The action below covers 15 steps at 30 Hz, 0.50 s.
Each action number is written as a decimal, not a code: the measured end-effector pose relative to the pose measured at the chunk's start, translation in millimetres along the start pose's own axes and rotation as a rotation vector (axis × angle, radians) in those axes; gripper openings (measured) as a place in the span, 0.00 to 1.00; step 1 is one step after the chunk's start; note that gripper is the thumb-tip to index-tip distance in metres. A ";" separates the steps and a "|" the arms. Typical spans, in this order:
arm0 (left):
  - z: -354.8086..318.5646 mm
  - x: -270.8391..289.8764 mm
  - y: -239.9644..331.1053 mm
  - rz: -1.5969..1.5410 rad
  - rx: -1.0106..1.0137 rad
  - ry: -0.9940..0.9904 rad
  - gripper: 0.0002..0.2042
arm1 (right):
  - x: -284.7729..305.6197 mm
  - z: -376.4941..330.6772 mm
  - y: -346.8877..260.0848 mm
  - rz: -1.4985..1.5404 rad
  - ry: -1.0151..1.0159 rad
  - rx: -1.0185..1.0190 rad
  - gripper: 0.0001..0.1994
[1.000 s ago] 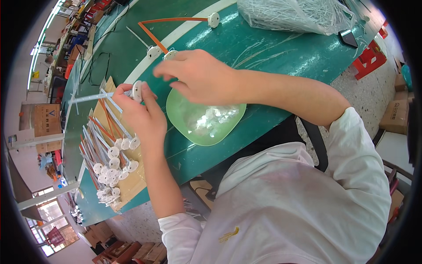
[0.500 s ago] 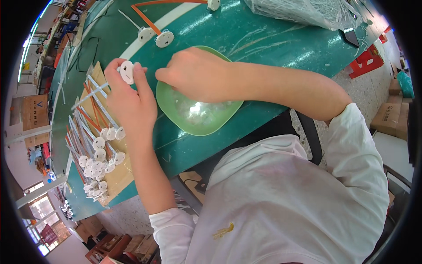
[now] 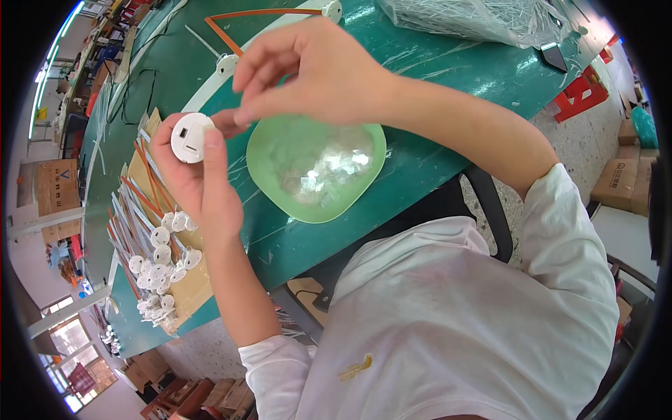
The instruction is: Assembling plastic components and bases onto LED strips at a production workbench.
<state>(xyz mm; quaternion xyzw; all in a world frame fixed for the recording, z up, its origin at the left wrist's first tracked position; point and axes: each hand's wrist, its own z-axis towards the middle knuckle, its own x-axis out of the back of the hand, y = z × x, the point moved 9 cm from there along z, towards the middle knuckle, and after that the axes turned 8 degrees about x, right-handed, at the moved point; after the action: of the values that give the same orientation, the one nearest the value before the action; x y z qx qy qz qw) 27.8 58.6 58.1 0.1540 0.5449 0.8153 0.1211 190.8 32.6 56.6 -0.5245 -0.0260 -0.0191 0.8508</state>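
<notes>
My left hand (image 3: 210, 164) grips a round white disc (image 3: 189, 138) with a dark slot and a thin line on its face, thumb over its right edge. Close beside it, my right hand (image 3: 304, 77) is raised over the far rim of a green bowl (image 3: 262, 187). The right fingers are curled toward the thumb and slightly blurred; anything small between them cannot be made out. Inside the bowl lie many small clear, shiny square pieces (image 3: 329, 171). Left of my left forearm, a pile of white discs (image 3: 159, 255) with grey and orange strips rests on cardboard (image 3: 189, 297).
Beyond my right hand lie another white disc (image 3: 226, 64) and one with an orange strip (image 3: 273, 12). A clear plastic bag of thin strips (image 3: 469, 24) sits at the far right of the green table (image 3: 420, 87), near a black object (image 3: 553, 57). A red crate (image 3: 584, 94) stands beyond the edge.
My right hand has lifted out of the bowl and moved up and left toward the left hand. The left hand has turned the disc so its slotted face shows more fully.
</notes>
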 end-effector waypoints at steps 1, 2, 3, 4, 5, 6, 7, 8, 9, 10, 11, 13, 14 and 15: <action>-3.2 -5.4 3.8 0.015 -0.024 -0.032 0.15 | 1.2 0.8 -0.5 -0.002 0.002 -0.001 0.09; -6.0 -7.2 4.6 0.014 -0.024 -0.035 0.15 | 4.3 1.1 2.5 0.044 0.036 -0.046 0.10; -6.9 -12.0 4.1 0.048 -0.010 -0.063 0.14 | 8.0 1.2 5.6 0.089 0.074 -0.089 0.11; -7.0 -16.5 2.7 0.083 0.005 -0.092 0.13 | 8.5 0.9 5.5 0.086 0.080 -0.089 0.11; -6.4 -18.3 1.6 0.081 0.004 -0.098 0.13 | 5.6 -0.1 4.5 0.111 0.063 -0.082 0.11; -6.9 -19.8 1.9 0.089 0.002 -0.121 0.12 | 1.2 -0.7 2.2 0.139 0.041 -0.071 0.11; -7.4 -21.5 2.5 0.097 0.001 -0.144 0.12 | 0.4 -1.2 0.3 0.142 0.043 -0.069 0.11; -7.8 -22.2 4.5 0.101 0.000 -0.146 0.12 | -2.1 -1.5 -1.1 0.140 0.021 -0.078 0.11; -7.9 -23.8 4.8 0.130 0.013 -0.143 0.11 | -4.4 -1.9 -0.7 0.138 -0.001 -0.089 0.10; -7.8 -24.4 4.5 0.160 0.025 -0.140 0.11 | -5.2 -2.2 -0.1 0.141 0.001 -0.090 0.10; -7.9 -24.1 4.3 0.163 0.026 -0.141 0.11 | -8.0 -2.6 2.1 0.170 -0.012 -0.106 0.10; -6.8 -24.8 0.9 0.170 0.037 -0.137 0.10 | -7.9 -4.0 5.8 0.194 -0.018 -0.122 0.09; -6.1 -25.3 -0.2 0.169 0.036 -0.140 0.10 | -5.1 -3.2 3.5 0.138 -0.013 -0.080 0.09; -6.3 -23.6 0.6 0.144 0.026 -0.140 0.10 | -4.4 -2.2 0.9 0.086 -0.013 -0.037 0.09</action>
<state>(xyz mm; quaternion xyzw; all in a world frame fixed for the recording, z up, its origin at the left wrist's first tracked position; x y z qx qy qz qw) 47.2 44.4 53.6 0.2508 0.5332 0.8020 0.0982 186.5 31.0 54.6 -0.5407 -0.0086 0.0203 0.8409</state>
